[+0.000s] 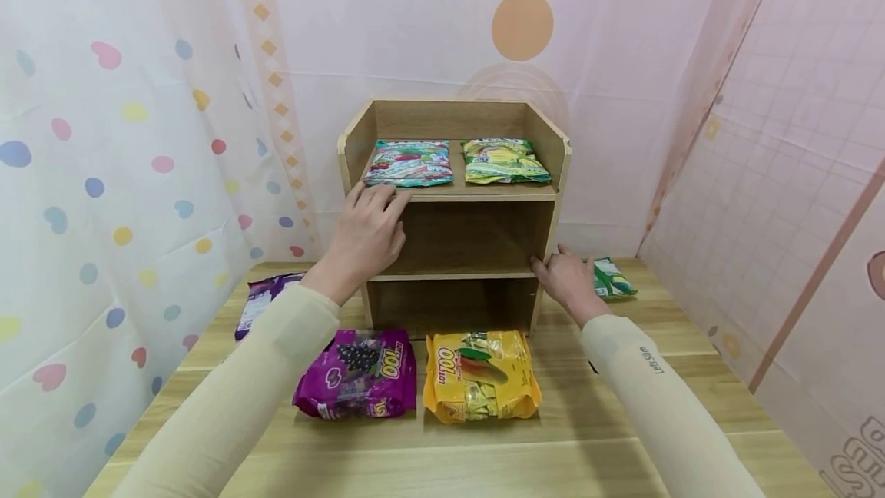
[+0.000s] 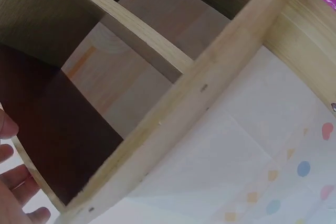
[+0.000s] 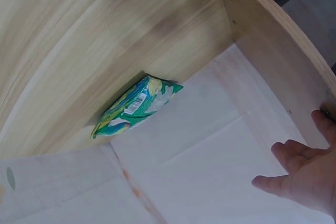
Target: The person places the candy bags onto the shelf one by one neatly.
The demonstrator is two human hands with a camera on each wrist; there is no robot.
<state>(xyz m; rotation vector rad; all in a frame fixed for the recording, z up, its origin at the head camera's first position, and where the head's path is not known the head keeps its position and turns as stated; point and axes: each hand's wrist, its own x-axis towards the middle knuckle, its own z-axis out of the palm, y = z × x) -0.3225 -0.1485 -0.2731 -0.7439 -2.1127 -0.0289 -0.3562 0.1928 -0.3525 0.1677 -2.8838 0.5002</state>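
Observation:
A small wooden shelf unit [image 1: 456, 197] stands on the table. My left hand [image 1: 368, 233] is at the front left of its top board, fingers over the front edge beside a teal-and-red candy bag [image 1: 409, 163]. In the left wrist view, the fingers [image 2: 22, 179] of that hand are loosely bent near the board's edge. My right hand [image 1: 568, 279] is at the unit's right side, its thumb at the front edge by the middle board. The right wrist view shows the other fingers [image 3: 286, 156] spread and holding nothing. A yellow-green candy bag [image 1: 503, 161] also lies on top.
A purple grape candy bag [image 1: 359, 376] and a yellow mango candy bag [image 1: 480, 379] lie before the unit. Another purple bag [image 1: 257, 306] sits at the left, partly behind my sleeve. A green packet [image 3: 137, 106] lies on the table [image 1: 664, 329] at the right. Curtains surround the table.

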